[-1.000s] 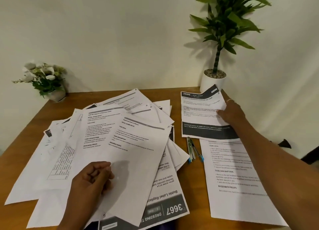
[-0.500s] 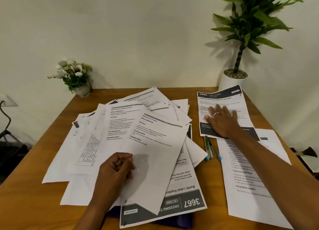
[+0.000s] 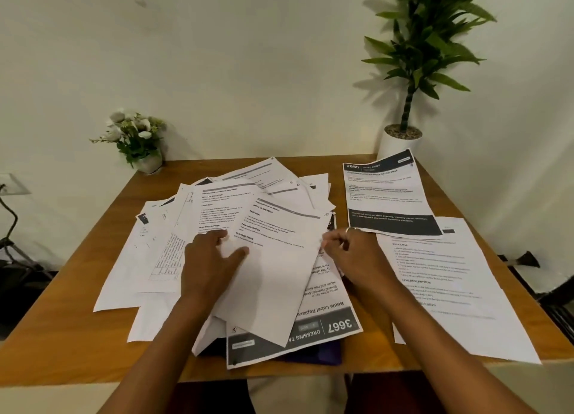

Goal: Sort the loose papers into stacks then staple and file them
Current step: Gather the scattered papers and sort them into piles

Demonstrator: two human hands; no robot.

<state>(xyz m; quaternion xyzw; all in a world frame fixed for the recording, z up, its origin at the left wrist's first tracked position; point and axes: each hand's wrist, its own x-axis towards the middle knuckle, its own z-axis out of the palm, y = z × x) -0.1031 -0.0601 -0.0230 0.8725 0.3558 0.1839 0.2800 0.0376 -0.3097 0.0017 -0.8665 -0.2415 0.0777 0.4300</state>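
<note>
A loose pile of printed papers covers the middle of the wooden table. On top lies a tilted white sheet. My left hand rests flat on that sheet's left edge, fingers spread. My right hand pinches the sheet's right edge with curled fingers. A sheet numbered 3667 lies under it near the front edge. At the right lie two sorted sheets: a dark-banded one numbered 2886 and a plain text page.
A small pot of white flowers stands at the back left, and a tall green plant in a white pot at the back right. A dark purple folder peeks from under the pile at the front edge.
My right hand left the 2886 sheet and came to the top sheet's right edge. My left hand moved up the pile and opened flat. The pens beside the pile are now covered.
</note>
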